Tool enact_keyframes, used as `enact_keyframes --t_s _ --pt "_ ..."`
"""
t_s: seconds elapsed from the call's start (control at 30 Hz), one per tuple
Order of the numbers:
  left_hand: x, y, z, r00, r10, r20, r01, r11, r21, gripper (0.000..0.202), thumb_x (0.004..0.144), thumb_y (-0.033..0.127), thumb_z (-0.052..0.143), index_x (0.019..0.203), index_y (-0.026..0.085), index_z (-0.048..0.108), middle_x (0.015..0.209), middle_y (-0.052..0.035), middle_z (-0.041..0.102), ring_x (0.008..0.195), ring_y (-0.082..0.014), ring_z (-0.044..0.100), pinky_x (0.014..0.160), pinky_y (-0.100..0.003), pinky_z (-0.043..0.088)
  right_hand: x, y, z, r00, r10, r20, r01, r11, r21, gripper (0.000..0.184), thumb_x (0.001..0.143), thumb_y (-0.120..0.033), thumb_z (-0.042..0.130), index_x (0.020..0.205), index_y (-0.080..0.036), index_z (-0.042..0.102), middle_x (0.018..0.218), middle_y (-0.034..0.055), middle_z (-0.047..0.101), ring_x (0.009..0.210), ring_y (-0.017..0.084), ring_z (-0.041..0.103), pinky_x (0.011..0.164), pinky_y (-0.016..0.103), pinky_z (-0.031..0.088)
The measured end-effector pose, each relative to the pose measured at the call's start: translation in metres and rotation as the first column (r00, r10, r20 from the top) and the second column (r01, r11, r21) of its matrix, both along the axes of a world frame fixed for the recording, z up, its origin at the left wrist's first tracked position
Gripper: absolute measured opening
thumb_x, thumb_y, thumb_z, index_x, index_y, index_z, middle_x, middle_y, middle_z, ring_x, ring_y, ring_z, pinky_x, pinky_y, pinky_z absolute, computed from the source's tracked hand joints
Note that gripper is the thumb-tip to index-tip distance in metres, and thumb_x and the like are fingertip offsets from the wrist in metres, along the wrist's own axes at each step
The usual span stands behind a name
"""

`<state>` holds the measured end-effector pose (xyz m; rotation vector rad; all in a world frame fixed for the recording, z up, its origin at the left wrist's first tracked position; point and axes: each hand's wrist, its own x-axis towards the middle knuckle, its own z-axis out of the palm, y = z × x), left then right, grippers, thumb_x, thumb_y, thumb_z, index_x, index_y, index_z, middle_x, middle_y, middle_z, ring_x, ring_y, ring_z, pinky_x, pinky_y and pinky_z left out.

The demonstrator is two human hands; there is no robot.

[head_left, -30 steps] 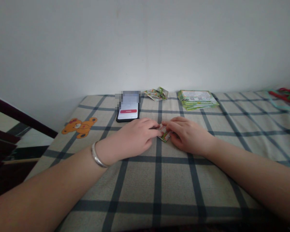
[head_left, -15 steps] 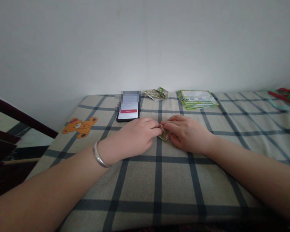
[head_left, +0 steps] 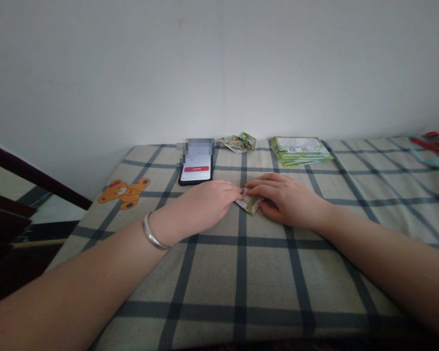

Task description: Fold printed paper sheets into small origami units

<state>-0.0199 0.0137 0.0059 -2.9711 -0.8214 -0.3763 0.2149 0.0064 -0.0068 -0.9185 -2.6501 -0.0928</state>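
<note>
A small folded piece of green and white printed paper (head_left: 249, 204) lies on the checked cloth (head_left: 241, 273) between my hands. My left hand (head_left: 201, 202), with a silver bangle (head_left: 152, 235) on its wrist, rests knuckles up and pinches the paper's left edge with its fingertips. My right hand (head_left: 285, 197) presses down on the paper's right side with curled fingers. Most of the paper is hidden under the fingers.
A phone (head_left: 195, 167) with a lit screen lies beyond my left hand. A folded paper shape (head_left: 238, 142) and a stack of green printed sheets (head_left: 299, 150) sit by the wall. Red and green items (head_left: 437, 142) lie far right. The cloth's left edge drops off beside a bear print (head_left: 124, 192).
Both hands stay on the paper with small finger shifts. The paper now sticks out a little more to the lower left. The view has drifted slightly.
</note>
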Motion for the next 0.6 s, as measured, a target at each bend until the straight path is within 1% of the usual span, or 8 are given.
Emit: enact_keyframes --t_s 0.17,0.23,0.37,0.47,0.6 --pt "-0.0010 -0.0004 0.0025 0.998 0.047 -0.032 -0.046 0.999 0.028 0.023 0.088 0.012 0.053 0.107 0.013 0.067 0.110 -0.0080 0.070 0.102 -0.0194 0.066 0.093 -0.035 0.053 0.0055 0.0021 0.0001 0.998 0.047 -0.031 -0.048 0.998 -0.038 0.031 0.090 -0.022 0.053 0.118 -0.018 0.065 0.125 0.0058 0.066 0.116 0.022 0.057 0.101 0.039 0.047" --pt "-0.0022 0.0003 0.0037 0.998 0.035 -0.056 -0.032 0.998 0.051 0.022 0.089 0.014 0.053 0.105 0.014 0.068 0.107 -0.0077 0.071 0.100 -0.0202 0.066 0.091 -0.036 0.054 0.0066 0.0033 0.0005 0.997 0.068 -0.035 -0.069 0.997 -0.039 0.032 0.090 -0.022 0.054 0.119 -0.018 0.065 0.124 0.0062 0.066 0.115 0.021 0.058 0.101 0.039 0.047" --pt "-0.0052 0.0020 0.0036 0.996 -0.032 -0.084 0.039 0.995 0.091 0.024 0.090 0.014 0.052 0.108 0.015 0.067 0.111 -0.0064 0.070 0.102 -0.0198 0.065 0.093 -0.035 0.053 0.0064 0.0043 0.0018 0.996 0.087 -0.035 -0.088 0.996 -0.024 0.032 0.090 -0.022 0.054 0.119 -0.017 0.066 0.122 0.0074 0.067 0.113 0.021 0.059 0.099 0.038 0.048" --pt "-0.0072 0.0008 0.0017 0.993 -0.014 -0.113 0.026 0.994 0.105 0.026 0.091 0.014 0.050 0.109 0.015 0.067 0.114 -0.0061 0.069 0.103 -0.0203 0.064 0.092 -0.035 0.053 0.0063 0.0040 0.0031 0.995 0.102 -0.019 -0.103 0.995 -0.013 0.031 0.092 -0.023 0.052 0.119 -0.017 0.066 0.121 0.0076 0.067 0.112 0.021 0.060 0.098 0.038 0.049" --pt "-0.0071 -0.0067 -0.0017 0.989 0.010 -0.144 0.011 0.989 0.144 0.028 0.093 0.015 0.045 0.113 0.013 0.065 0.115 -0.0088 0.067 0.103 -0.0217 0.063 0.087 -0.038 0.054 0.0076 0.0040 0.0040 0.995 0.097 0.016 -0.097 0.995 -0.003 0.030 0.094 -0.025 0.051 0.118 -0.019 0.066 0.123 0.0079 0.066 0.111 0.022 0.060 0.095 0.038 0.049"
